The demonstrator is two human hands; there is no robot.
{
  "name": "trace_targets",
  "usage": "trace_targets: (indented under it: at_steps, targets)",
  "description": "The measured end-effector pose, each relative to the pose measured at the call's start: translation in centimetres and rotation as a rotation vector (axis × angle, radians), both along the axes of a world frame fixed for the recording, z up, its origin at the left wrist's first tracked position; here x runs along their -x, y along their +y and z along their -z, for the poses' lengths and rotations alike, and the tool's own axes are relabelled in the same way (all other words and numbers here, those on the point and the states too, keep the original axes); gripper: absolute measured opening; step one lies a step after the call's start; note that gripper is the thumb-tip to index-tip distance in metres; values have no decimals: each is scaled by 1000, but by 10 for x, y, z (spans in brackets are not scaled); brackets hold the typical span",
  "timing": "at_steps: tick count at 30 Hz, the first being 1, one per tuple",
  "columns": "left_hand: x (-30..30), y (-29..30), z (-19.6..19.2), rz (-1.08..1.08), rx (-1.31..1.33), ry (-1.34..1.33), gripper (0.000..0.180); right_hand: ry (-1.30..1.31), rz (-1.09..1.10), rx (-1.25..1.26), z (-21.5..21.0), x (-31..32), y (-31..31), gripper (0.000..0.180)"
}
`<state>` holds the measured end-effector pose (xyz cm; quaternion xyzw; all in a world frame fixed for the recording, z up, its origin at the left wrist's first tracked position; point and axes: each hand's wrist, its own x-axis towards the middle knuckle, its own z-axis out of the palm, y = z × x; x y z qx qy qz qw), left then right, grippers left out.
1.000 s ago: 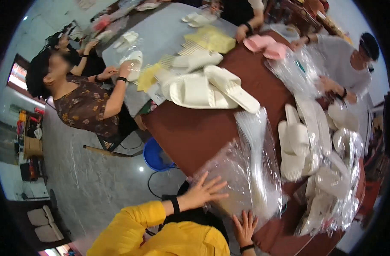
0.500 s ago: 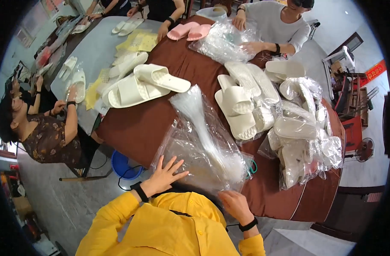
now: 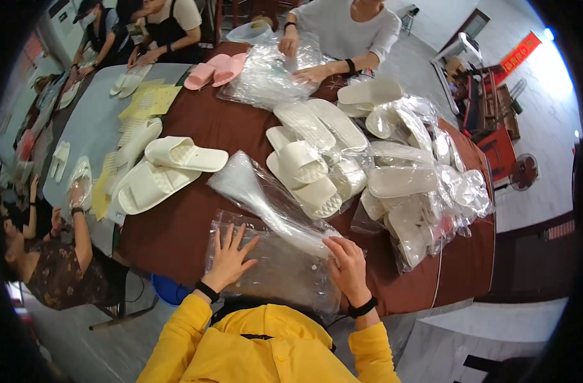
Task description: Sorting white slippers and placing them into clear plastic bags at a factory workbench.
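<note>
A clear plastic bag (image 3: 278,262) lies flat on the brown-covered table in front of me. Its far side has a bunched, whitish fold of plastic (image 3: 266,204) running from upper left down to my right hand. My left hand (image 3: 231,258) rests on the bag's left part, fingers spread and holding nothing. With fingers close together and bent, my right hand (image 3: 347,265) grips the lower end of the bunched plastic. Beyond the bag, a pair of white slippers (image 3: 157,185) lies at the left, and more white slippers (image 3: 304,166) are stacked at the right.
Bagged white slippers (image 3: 412,191) heap up on the right of the table (image 3: 183,239). Pink slippers (image 3: 215,70) lie at the far side, beside a person handling plastic bags (image 3: 272,70). Others work around a grey table (image 3: 93,105) at left. A blue bucket (image 3: 170,290) stands below.
My right hand has moved up from the bag's near edge onto the bunched plastic, which now lies farther from me. My left hand stays spread on the bag. The whole view has shifted.
</note>
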<state>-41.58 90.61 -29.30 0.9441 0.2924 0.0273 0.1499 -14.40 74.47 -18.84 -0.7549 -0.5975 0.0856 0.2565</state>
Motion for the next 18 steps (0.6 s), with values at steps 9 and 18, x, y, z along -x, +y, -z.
trace_targets:
  at_steps: [9, 18]
  targets:
    - [-2, 16, -14, 46, 152, -16, 63, 614, -95, 255, 7, -29, -14, 33]
    - [-6, 10, -10, 57, 121, -59, 55, 1317, 401, -287, 16, -100, 134, 42]
